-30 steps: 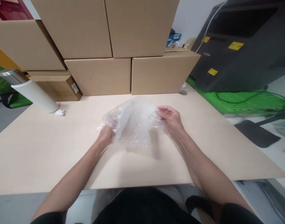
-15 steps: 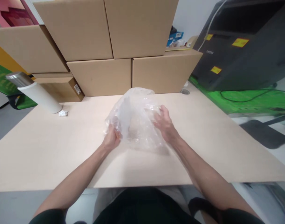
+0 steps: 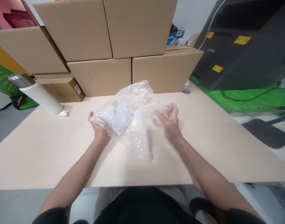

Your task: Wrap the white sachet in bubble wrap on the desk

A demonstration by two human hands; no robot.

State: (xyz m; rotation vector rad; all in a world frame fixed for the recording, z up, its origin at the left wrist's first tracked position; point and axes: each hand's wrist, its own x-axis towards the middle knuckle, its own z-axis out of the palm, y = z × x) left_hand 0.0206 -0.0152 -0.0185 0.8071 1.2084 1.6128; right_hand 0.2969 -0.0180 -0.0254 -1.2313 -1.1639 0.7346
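Here, forearms (image 3: 80, 168) angle inward over the table (image 3: 35, 155): the right hand (image 3: 172, 126) pinches plastic wrap (image 3: 140, 137) (white packet (image 3: 119, 116) against it); the left hand (image 3: 100, 133) lies beneath, its grip unclear.

glossy crinkled plastic wrap (image 3: 140, 140), matt cardboard boxes (image 3: 100, 77), shiny metal cap (image 3: 21, 80)

White packet (image 3: 119, 115) — colourless bubble wrap (image 3: 138, 130) — brown boxes (image 3: 100, 77)

Clear plastic (image 3: 137, 133) partly hides the left hand (image 3: 99, 132), and marks on the white packet (image 3: 119, 116) are blurred
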